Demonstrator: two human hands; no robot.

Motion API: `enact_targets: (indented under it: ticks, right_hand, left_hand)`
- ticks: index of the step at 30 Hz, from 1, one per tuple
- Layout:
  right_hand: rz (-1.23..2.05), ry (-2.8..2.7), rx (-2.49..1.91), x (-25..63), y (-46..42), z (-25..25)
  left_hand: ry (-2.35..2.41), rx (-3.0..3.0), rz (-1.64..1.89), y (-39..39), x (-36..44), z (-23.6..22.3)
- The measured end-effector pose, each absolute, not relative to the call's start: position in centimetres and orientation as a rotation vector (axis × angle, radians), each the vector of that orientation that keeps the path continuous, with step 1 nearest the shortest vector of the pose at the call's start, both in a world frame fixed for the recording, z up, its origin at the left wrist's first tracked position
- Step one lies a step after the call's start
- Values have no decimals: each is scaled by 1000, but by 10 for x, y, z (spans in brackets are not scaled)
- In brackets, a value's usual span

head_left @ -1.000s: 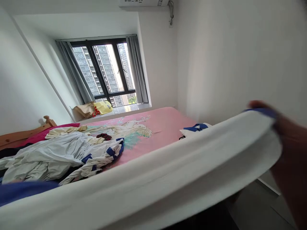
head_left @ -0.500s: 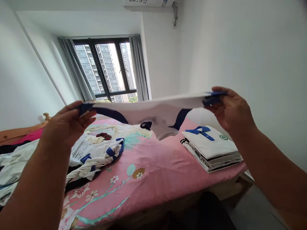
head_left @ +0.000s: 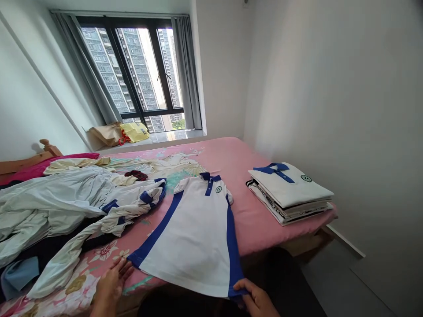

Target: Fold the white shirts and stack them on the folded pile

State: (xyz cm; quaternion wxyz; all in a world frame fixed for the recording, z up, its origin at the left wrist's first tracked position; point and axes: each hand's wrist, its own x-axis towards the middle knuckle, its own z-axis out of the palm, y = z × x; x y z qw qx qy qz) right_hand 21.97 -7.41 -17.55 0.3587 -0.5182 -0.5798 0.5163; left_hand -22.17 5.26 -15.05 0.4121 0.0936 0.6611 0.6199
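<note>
A white polo shirt (head_left: 194,229) with blue side panels, a blue collar and a round green badge lies spread out on the bed, its collar away from me. The hem hangs toward the bed's near edge. My right hand (head_left: 256,299) pinches the right hem corner between thumb and fingers. Beside the left hem corner rests my left hand (head_left: 112,281), palm turned inward and fingers stretched apart; the fingertips are at the blue corner.
A pile of unfolded clothes (head_left: 66,198) covers the bed's left side. To the right stands a stack of folded shirts (head_left: 291,189), a blue-collared one on top. Paper and yellow bags (head_left: 134,132) sit on the windowsill. A wall (head_left: 330,110) bounds the right.
The shirt, held stretched in the air by both hands, has come down flat onto the bed. Both hands have lowered toward the near edge, and the left fingers have opened. The view has tilted down.
</note>
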Motion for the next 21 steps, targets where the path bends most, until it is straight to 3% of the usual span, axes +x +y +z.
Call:
enact_targets:
  ticks: [2,4,8,10,15,21]
  right_hand:
    - [1330,-1464,-1332,216,-76,-174]
    - [1286,-1422,-1314,218,-75,-167]
    - [1190,-1305,-1303,225,-71,-156]
    - [1190,-1293,-1335,228,-71,-152]
    - [1168,-1400,-1444,236,-77,-148]
    - [1041,-1559,-1416,236,-83,-151]
  left_hand:
    - [1555,208,1625,35,-203,-153]
    - [1298,354,1464,16,-165,-148]
    - [912,793,532,-26,-41,-151]
    - [812,842,273,-46,23,-164]
    - [756,441,705,-77,105,-195]
    - [920,243,833,-77,108,-172]
